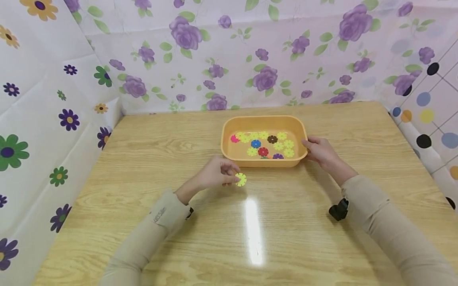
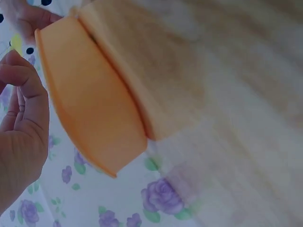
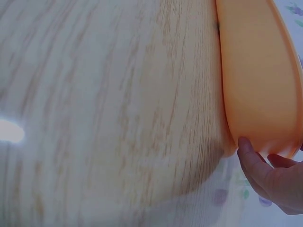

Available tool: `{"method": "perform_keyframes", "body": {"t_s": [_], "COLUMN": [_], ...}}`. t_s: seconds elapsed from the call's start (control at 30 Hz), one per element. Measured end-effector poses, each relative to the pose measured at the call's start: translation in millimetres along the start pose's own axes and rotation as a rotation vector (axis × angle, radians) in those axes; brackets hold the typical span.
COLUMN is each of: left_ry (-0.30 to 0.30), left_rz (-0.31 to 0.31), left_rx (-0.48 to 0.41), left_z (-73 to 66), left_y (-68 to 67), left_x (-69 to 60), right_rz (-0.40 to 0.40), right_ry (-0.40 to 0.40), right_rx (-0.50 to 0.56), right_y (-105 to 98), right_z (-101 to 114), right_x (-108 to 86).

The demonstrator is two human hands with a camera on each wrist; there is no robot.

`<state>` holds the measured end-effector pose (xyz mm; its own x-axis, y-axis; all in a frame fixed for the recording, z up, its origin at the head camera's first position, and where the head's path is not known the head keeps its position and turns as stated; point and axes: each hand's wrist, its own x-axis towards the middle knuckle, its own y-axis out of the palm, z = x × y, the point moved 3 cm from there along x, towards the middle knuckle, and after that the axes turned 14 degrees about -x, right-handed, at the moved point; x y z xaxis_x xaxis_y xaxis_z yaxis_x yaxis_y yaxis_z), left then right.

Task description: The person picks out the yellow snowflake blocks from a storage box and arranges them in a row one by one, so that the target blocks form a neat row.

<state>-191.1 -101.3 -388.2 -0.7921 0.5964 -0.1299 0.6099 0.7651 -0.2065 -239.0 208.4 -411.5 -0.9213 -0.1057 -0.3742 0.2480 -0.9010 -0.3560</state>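
Between thumb and fingers my left hand pinches a yellow notched plastic disc, held just in front of the near wall of an orange plastic tub. My right hand grips the tub at its right end, thumb at the rim. In the right wrist view, the fingers of the right hand press against the tub's outer wall. Inside the tub lie several yellow discs, plus a blue disc, a red disc, a brown disc, a pink disc and a purple disc.
The tub stands on a wood-grain table, towards its back edge. Behind rises a purple-flowered cloth. A flower-print sheet hangs at the left, and a dotted one at the right.
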Motion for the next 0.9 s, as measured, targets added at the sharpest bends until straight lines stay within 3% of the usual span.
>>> {"method": "perform_keyframes", "body": {"t_s": [0.2, 0.47, 0.77, 0.9], "left_ry": [-0.09, -0.133, -0.278, -0.303], "left_rz": [0.049, 0.111, 0.084, 0.083], "left_rx": [0.035, -0.071, -0.07, -0.073], "left_z": [18.3, 32.8, 42.8, 42.6], "left_y": [-4.4, -15.0, -5.0, 3.0], "left_x": [-11.8, -23.9, -20.9, -17.9], "right_rz": [0.0, 0.004, -0.004, -0.002], "right_ry": [0.012, 0.006, 0.007, 0.007], "right_rx": [0.001, 0.003, -0.015, -0.023], "right_y": [0, 0, 0, 0], "right_z": [1, 1, 1, 1], "right_x": [1.4, 1.4, -0.1, -0.7]}}
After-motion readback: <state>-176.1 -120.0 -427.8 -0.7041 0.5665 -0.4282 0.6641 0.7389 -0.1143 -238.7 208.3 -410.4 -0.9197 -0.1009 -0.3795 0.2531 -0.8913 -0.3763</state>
